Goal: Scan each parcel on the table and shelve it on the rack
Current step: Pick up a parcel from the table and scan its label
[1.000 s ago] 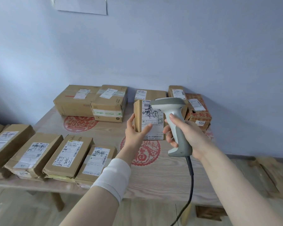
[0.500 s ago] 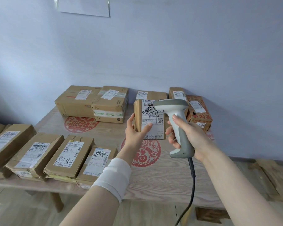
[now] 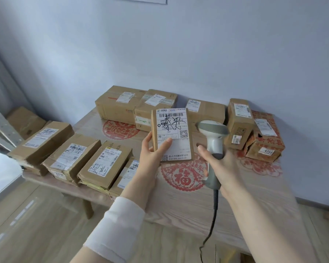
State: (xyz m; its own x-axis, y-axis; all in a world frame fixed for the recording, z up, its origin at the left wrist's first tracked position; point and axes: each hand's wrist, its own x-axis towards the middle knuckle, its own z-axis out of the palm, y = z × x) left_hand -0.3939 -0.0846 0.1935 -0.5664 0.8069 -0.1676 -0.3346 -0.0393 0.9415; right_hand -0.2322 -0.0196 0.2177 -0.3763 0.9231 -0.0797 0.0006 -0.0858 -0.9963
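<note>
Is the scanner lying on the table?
No, the right hand grips the scanner by its handle, up beside the small parcel.

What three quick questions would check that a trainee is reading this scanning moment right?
1. Which hand grips the scanner? A left, B right, C neither.
2. True or false: the scanner touches the held parcel.
3. Fill in: the left hand rests its thumb on the parcel's ___.
Key: 1 B, the right hand. 2 false, they are apart. 3 label.
</note>
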